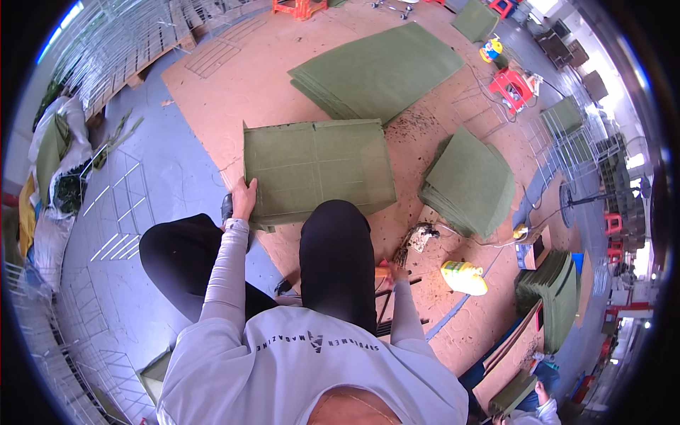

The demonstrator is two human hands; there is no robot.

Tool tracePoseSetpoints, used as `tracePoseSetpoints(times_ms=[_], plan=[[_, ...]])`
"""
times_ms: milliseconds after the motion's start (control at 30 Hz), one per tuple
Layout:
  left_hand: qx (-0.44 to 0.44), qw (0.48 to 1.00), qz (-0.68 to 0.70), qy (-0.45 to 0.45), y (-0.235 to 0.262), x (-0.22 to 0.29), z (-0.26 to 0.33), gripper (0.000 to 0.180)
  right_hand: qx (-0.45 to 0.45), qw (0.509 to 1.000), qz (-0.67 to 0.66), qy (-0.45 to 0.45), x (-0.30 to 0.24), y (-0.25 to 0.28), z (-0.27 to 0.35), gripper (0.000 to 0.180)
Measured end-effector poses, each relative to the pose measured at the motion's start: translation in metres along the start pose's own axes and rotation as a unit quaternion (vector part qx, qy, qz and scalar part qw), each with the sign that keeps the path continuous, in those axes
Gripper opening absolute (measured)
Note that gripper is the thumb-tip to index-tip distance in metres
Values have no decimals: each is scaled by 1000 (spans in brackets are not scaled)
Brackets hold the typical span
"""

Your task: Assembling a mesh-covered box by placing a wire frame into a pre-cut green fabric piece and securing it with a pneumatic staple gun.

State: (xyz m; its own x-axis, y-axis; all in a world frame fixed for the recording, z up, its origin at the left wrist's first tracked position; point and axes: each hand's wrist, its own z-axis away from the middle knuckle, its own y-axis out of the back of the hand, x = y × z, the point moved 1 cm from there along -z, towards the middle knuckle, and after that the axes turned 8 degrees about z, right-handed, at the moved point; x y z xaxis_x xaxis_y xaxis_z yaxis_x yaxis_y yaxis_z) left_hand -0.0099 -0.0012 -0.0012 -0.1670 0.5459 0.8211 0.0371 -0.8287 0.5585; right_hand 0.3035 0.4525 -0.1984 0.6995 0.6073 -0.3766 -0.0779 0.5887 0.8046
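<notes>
In front of my knees lies a green fabric-like rectangular panel (319, 166) with folded edges and the lines of a wire frame showing across it. My left hand (244, 199) is closed on its left edge near the lower left corner. Low beside my right knee, my right hand (397, 274) is closed around an orange handle-like piece (382, 272); the rest of that tool is hidden. Close by are a small board with dark residue (423, 238) and a yellow bottle (464, 277) lying on its side.
Large green sheets (379, 71) are stacked beyond the panel, and a smaller stack (471, 180) lies right. Wire frames (117, 205) rest on the left floor. A red stool (511, 91) stands far right. Another person's hand (542, 389) shows at lower right.
</notes>
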Motion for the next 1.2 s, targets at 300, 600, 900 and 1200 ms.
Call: tracePoseSetpoints(times_ms=[300,600,900,1200], plan=[[45,995,75,37,-20,-6,9,45,141,928,-326,113,-209,126,-79,42],[6,913,393,109,31,-8,-10,47,200,897,-185,347,-397,225,-51,38],[76,739,661,108,79,-5,-10,67,158,816,-63,552,-590,340,160,26],[493,711,494,-92,390,44,172,42,19,665,-308,680,-652,311,317,38]])
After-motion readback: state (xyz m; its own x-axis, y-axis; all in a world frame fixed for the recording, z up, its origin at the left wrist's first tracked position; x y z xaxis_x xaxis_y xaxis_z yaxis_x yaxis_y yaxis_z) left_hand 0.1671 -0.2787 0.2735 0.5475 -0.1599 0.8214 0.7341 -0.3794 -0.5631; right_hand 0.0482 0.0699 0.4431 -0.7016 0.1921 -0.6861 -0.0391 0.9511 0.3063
